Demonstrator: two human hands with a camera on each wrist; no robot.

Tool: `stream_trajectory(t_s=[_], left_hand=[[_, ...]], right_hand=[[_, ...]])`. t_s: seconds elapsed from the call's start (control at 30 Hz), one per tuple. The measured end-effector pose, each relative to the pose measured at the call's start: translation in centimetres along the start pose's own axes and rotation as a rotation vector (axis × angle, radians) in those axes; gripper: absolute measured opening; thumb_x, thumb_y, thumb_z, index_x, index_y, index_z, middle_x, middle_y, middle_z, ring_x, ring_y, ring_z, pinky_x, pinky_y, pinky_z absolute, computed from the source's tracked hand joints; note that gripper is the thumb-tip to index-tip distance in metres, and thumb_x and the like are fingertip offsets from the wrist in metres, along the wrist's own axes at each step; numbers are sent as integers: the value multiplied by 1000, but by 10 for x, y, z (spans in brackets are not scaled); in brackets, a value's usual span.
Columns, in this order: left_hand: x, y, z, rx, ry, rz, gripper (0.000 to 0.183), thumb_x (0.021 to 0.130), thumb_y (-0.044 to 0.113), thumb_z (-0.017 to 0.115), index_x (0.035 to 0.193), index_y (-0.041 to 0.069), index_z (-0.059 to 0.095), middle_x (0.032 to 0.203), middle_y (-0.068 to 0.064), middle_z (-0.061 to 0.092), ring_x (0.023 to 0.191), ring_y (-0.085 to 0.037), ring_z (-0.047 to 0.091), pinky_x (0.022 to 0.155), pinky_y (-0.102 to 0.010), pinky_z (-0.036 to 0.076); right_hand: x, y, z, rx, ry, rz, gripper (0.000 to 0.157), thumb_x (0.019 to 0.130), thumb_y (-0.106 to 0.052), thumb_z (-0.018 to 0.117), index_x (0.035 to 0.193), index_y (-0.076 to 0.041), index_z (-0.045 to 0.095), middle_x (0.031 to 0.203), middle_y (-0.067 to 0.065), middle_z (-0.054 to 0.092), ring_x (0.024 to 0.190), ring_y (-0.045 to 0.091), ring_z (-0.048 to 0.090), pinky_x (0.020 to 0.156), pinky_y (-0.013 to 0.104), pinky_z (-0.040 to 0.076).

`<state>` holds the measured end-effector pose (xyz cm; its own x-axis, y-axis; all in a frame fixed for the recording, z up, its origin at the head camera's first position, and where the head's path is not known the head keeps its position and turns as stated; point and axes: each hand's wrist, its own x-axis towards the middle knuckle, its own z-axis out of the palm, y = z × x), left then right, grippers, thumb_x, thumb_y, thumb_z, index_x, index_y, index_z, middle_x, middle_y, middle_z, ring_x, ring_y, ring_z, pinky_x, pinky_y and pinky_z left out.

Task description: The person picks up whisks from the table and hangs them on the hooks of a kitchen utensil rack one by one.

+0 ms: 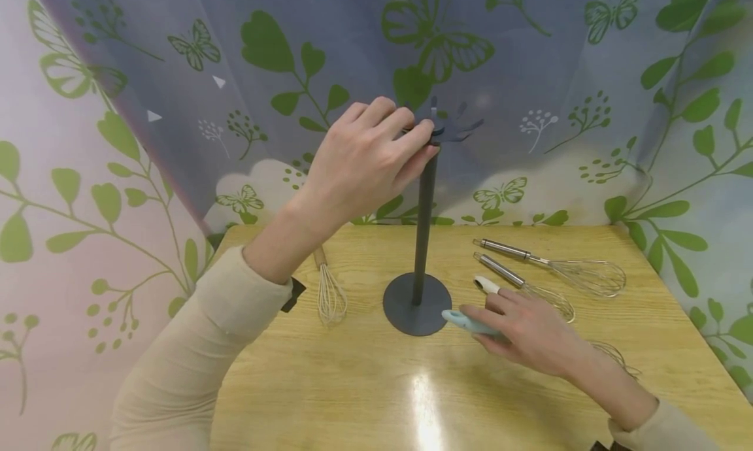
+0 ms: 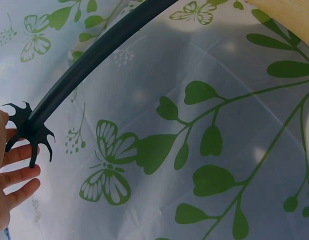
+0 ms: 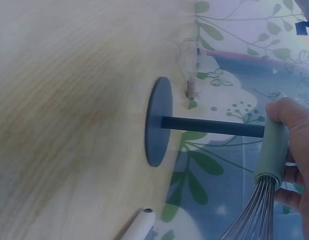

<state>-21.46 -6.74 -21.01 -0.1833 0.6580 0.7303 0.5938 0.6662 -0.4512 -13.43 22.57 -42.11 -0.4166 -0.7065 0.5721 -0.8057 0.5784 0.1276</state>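
Observation:
A dark grey stand [image 1: 425, 222] rises from a round base, with a crown of curved hooks [image 2: 32, 135] at its top. My left hand [image 1: 365, 153] grips that crown, thumb and index finger at its near rim and the other fingers spread behind it. In my right hand [image 1: 529, 330] is a whisk with a light blue handle [image 3: 272, 150], held by the handle between thumb and fingers. Its handle end points at the stand's base [image 1: 402, 307]; its wires [image 1: 614, 356] show past the wrist in the head view.
Right of the stand lie two steel-handled whisks [image 1: 506, 248] and a white handle [image 1: 485, 284], partly hidden by my right hand. A whisk with a wooden handle [image 1: 332, 294] lies to the left. Patterned cloth [image 1: 353, 19] surrounds the wooden table [image 1: 329, 392].

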Motion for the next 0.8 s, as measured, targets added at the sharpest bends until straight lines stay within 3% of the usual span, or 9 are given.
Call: stream_trajectory(t_s=[0.8], left_hand=[[-1,0,0,-3,1,-3,36,112,35,50,115,11,77,100,-7,77,99,-30,70,85,-39,59]], right_hand=[[25,7,-8,-20,79,14,51,112,-49,38,125,-18,75,87,0,67,68,11,53,53,24,46]])
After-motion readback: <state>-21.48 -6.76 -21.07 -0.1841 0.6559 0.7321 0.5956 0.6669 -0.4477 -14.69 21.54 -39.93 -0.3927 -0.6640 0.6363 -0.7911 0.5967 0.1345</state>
